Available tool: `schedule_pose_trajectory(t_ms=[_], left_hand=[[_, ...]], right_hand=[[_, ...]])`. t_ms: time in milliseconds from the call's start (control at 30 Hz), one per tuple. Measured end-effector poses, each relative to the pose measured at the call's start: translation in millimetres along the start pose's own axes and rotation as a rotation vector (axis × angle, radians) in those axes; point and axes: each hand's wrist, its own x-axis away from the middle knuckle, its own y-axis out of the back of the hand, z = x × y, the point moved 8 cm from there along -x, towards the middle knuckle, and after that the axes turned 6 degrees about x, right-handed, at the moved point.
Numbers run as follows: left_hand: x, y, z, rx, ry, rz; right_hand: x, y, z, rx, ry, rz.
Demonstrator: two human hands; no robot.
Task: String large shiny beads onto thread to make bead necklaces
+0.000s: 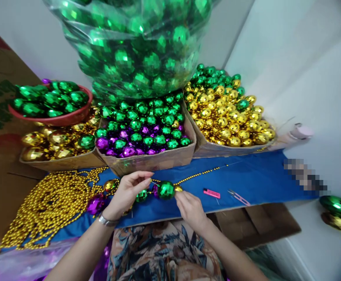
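Note:
Above the blue cloth, my left hand [130, 191] has its thumb and forefinger pinched on the end of a thin gold bead string. My right hand [190, 208] is closed at the lower edge of a small gold faceted bead [178, 188], its fingertips partly hidden. Between the hands hangs a large green faceted bead [166, 190], with a purple bead [155, 191] beside it. Another green bead [141, 195] and a bigger purple bead [95, 205] lie around my left wrist. A string of small gold beads [201, 173] stretches away to the upper right.
A pile of gold bead strings [53, 203] lies left. Behind stand cardboard boxes of green and purple beads [150, 162] and gold beads [229, 121], a red bowl [79, 115] and a big plastic bag [141, 50] of green beads. A pink cutter [212, 194] and thread snips [239, 198] lie right.

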Motion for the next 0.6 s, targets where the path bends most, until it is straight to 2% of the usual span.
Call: schedule_pose_trajectory(t_ms=[133,233,300,433,500,600], left_hand=[[-3,-48,13,-0.066,-0.026,0.115],[-5,-85,29,-0.131,-0.161,0.192],[-5,-103,41,-0.181,-0.216,0.227],[-13,-111,51,-0.313,-0.200,0.229],[-18,-110,43,-0.334,-0.207,0.231],[-23,-111,27,-0.288,-0.197,0.239]], right_hand=[[16,-5,-33,-0.149,-0.184,0.002],[38,-18,-64,-0.192,-0.297,0.055],[52,-25,-81,-0.182,-0.320,0.067],[61,-13,-102,-0.043,-0.371,-0.101],[54,-6,-99,-0.020,-0.365,-0.145],[33,-7,-81,-0.074,-0.263,-0.119]])
